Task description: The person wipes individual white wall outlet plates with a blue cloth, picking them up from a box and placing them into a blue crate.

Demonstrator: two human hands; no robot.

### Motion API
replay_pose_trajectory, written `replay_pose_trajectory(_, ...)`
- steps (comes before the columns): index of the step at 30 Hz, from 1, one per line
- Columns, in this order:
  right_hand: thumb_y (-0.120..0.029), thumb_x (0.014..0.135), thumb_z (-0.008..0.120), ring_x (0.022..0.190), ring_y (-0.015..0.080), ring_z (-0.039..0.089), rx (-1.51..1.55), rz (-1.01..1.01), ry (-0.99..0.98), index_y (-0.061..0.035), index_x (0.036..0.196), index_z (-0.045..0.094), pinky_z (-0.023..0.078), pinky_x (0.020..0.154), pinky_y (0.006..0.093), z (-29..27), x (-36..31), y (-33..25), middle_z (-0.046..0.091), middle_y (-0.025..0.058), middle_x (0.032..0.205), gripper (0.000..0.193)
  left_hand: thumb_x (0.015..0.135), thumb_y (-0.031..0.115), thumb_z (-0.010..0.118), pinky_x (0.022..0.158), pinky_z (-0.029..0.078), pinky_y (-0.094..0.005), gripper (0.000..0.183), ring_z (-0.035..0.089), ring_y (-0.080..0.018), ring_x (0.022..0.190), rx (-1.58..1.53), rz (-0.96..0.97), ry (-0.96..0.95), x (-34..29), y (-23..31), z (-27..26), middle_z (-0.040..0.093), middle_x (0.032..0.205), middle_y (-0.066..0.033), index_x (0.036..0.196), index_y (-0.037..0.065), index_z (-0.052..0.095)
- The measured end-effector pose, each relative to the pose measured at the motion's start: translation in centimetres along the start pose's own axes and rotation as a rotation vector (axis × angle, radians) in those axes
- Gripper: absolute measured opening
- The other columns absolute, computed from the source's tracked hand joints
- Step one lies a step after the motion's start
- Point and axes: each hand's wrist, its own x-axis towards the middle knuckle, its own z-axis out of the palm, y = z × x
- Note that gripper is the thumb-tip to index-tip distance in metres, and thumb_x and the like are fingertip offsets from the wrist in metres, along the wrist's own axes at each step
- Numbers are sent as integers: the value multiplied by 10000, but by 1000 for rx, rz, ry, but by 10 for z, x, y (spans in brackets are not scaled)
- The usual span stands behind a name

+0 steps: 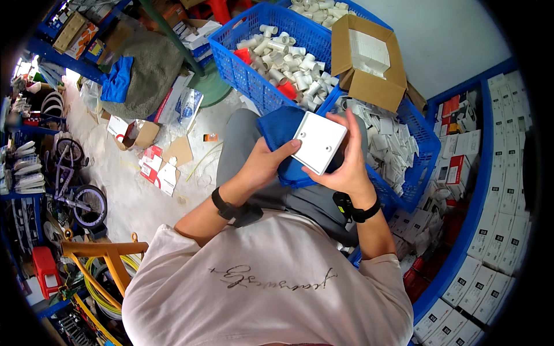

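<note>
A white square cover plate (320,141) with two small screw holes is held tilted above my lap. My left hand (262,164) grips its left edge, thumb on the face and the other fingers hidden behind. From the other side my right hand (350,168) holds it, thumb at the lower edge and fingers raised along the right edge. A blue cloth (276,128) lies over my lap behind the plate, against my left hand; whether the left fingers also hold the cloth cannot be seen.
Ahead stands a blue crate (234,52) of white pipe fittings. An open cardboard box (378,92) of stacked white plates rests by another blue crate (426,138) of loose white pieces. White boxes (497,190) line the right; a green pole (173,37) and cardboard scraps (179,151) are left.
</note>
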Motion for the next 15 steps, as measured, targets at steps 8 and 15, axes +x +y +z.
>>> replay_pose_trajectory(8,-110,617,805,1162,252,484,121,49,33,13,1335,261,401,961,357,6,-3,3,443,175,1272,909,922,182,550,831,482,-275,333,585,-121,957,36,32,41,-2,1,1,607,1082,-70,1181,-25,516)
replay_pose_trajectory(15,-124,561,813,1084,238,555,0,196,18,22,1285,365,436,926,331,13,-5,5,530,159,1174,865,756,-84,434,1104,190,-345,545,277,-261,1353,759,421,-273,1,5,-10,412,1388,-141,1295,-10,454)
